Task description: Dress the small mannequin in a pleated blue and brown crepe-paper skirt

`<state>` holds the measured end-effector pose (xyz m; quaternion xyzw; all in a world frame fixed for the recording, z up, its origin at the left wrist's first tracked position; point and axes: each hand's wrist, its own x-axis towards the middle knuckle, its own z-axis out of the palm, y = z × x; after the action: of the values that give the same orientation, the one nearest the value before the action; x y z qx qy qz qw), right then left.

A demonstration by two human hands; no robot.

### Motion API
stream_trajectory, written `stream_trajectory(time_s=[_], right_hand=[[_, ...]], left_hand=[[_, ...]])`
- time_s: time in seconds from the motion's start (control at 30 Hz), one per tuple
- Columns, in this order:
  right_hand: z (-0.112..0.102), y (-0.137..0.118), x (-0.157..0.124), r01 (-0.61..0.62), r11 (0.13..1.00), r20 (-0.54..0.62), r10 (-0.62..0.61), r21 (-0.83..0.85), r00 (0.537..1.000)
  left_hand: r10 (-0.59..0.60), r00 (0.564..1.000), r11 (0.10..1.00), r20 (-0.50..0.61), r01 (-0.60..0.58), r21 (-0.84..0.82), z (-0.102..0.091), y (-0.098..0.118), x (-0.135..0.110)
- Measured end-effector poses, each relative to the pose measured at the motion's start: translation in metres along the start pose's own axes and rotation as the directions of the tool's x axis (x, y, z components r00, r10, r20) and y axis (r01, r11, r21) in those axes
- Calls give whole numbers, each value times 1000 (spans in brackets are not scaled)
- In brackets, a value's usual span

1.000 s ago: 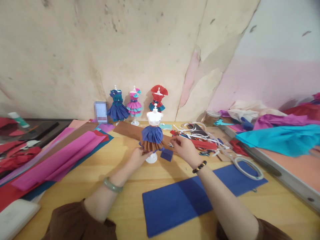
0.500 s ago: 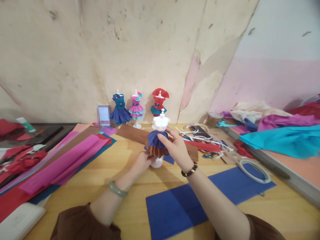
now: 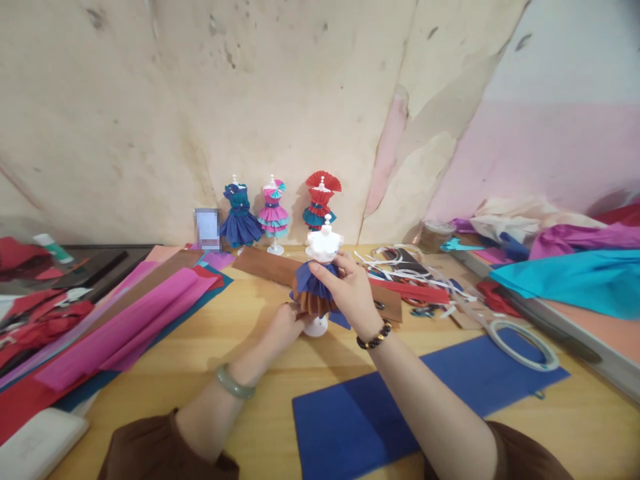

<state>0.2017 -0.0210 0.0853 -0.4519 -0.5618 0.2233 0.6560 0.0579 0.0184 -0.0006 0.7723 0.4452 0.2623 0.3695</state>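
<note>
Head view: right hand clasps blue-brown paper skirt at mini mannequin waist, likely keeping pleats wrapped. Left hand, just below-left, grips stand, steadying figure upright.

A small white mannequin stands upright on its round base on the table — a blue paper skirt round its waist, a pleated brown layer fanning out just beneath it

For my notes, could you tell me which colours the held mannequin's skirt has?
The skirt is blue above brown pleats; head view.
</note>
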Motion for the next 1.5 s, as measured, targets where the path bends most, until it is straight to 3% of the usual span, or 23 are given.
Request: stream_trajectory(time_s=[0.53, 0.93, 1.3, 1.5], right_hand=[[-3, -3, 1, 4, 1000, 27, -3, -16, 1000], [-4, -9, 1, 146, 971, 65, -136, -189, 989], [-3, -5, 0, 174, 964, 91, -159, -201, 983], [-4, -5, 0, 216, 932, 148, -179, -292, 973]], left_hand=[[-53, 998, 999, -19, 53, 3, -4, 16, -5], [-58, 998, 998, -40, 58, 7, -4, 14, -3], [-40, 999, 997, -31, 42, 62, -6, 14, -2], [-50, 997, 995, -53, 54, 88, -10, 18, -5]])
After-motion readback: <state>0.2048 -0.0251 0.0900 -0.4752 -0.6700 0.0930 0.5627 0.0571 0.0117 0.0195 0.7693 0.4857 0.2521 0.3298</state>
